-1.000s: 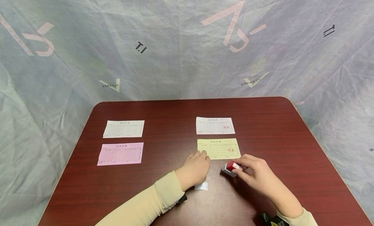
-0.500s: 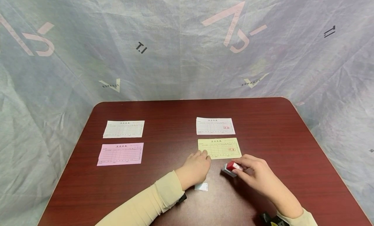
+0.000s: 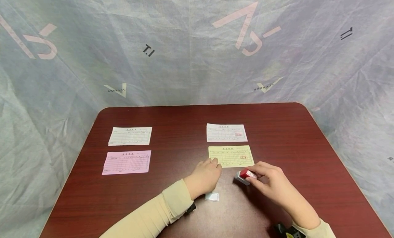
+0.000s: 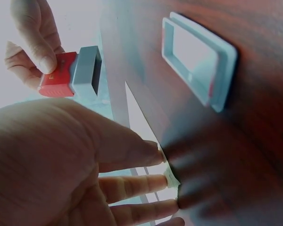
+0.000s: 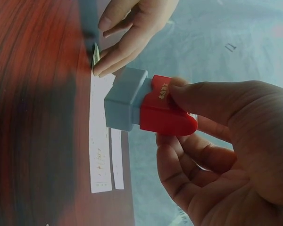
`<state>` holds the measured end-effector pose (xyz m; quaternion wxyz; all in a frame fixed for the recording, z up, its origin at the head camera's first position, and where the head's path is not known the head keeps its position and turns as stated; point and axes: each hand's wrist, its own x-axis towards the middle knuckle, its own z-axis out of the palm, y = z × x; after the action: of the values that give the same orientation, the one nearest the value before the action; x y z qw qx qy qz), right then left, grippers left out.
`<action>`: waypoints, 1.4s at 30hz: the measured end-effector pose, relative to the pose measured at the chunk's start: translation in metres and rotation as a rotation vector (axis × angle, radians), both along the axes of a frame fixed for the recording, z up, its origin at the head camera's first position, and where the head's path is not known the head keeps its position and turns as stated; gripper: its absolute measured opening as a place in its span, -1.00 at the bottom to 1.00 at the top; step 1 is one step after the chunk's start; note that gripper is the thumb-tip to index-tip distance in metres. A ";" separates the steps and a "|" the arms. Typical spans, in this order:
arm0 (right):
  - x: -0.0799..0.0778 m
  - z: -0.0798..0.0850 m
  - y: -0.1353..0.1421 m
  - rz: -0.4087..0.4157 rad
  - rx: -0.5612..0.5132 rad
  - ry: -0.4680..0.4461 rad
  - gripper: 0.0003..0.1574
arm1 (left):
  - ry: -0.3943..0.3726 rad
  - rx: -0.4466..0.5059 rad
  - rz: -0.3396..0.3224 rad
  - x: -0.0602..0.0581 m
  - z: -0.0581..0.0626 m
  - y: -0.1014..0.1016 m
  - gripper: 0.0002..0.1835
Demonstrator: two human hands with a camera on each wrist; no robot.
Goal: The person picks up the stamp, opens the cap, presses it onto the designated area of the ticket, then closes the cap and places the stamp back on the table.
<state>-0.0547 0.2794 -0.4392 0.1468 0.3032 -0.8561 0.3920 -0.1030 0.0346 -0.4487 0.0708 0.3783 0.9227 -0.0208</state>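
Note:
My right hand (image 3: 271, 183) pinches a red and grey self-inking stamp (image 5: 165, 106) between thumb and fingers. The stamp is tilted, its grey end pointing left, close to the near edge of a yellow slip (image 3: 231, 156). That slip bears a red rectangular stamp mark at its right. My left hand (image 3: 204, 176) has its fingertips on the slip's near left corner, which curls up slightly in the left wrist view. Beside that hand's palm lies a pale grey rectangular stamp cap (image 4: 198, 61), hollow side up on the table.
Behind the yellow slip lies a white slip (image 3: 226, 132) with a similar red mark. On the left are another white slip (image 3: 130, 136) and a pink slip (image 3: 127, 162), neither with a red mark. A grey cloth backdrop (image 3: 184, 60) rises behind the dark red table (image 3: 178, 121).
The yellow slip has shifted slightly to the right since the earliest frame. My right hand has moved the stamp a little to the right. My left hand stays on the corner.

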 end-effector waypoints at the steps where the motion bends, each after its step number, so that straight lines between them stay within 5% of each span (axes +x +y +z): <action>1: 0.000 0.000 0.000 0.000 -0.002 -0.001 -0.55 | -0.002 0.000 0.001 0.000 0.000 0.000 -0.64; 12: -0.001 0.000 0.002 -0.002 -0.003 0.024 -0.55 | -0.036 -0.007 0.037 -0.003 0.006 -0.003 -0.43; 23: -0.003 0.002 -0.003 0.010 -0.002 0.003 -0.55 | 0.021 0.047 -0.022 0.002 0.011 -0.022 -0.65; 35: -0.002 0.003 -0.008 0.019 -0.004 -0.003 -0.55 | 0.057 0.149 -0.099 0.022 0.014 -0.036 -0.67; 42: -0.003 0.005 -0.015 0.052 -0.008 -0.007 -0.56 | 0.035 0.172 -0.080 0.038 0.022 -0.045 -0.67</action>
<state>-0.0576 0.2641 -0.4346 0.1350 0.3232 -0.8468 0.4003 -0.0645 -0.0102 -0.4263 0.0210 0.4193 0.9063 0.0490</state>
